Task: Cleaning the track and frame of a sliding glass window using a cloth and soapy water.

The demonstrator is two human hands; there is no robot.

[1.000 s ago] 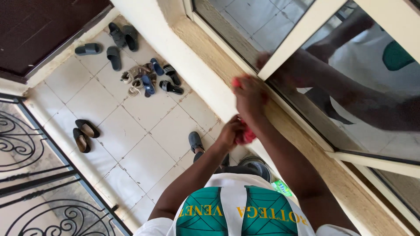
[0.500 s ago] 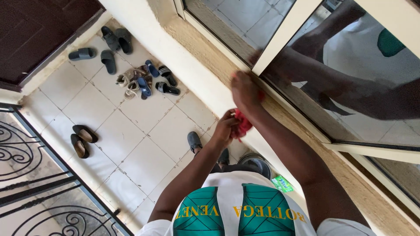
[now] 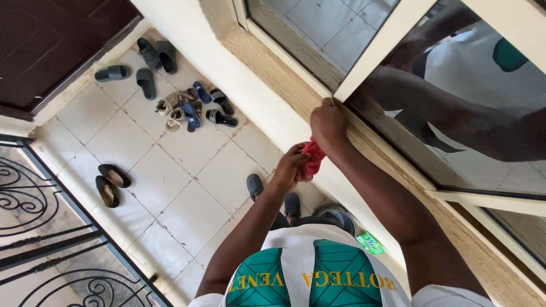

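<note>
Much of the red cloth is hidden: only a bunched fold is seen between the two hands, and its full extent cannot be made out. The fingertips of the right hand are turned away toward the window frame, so their exact grip is hard to read; the hand is seen closed into a loose fist, pressed against the sandy window sill where the frame's cream upright meets it. The upper end of the cloth is held under this hand. At about seven o'clock from it, the left hand is curled, its fingers pinched on the lower part of the cloth. The cloth is thus stretched between both hands, just beside the sill's outer edge.

The person's feet are partly covered by the arms and the white and green shirt. A dark round object and a green packet near five o'clock are half hidden. At ten o'clock, scattered sandals are seen on the tiled floor.
</note>
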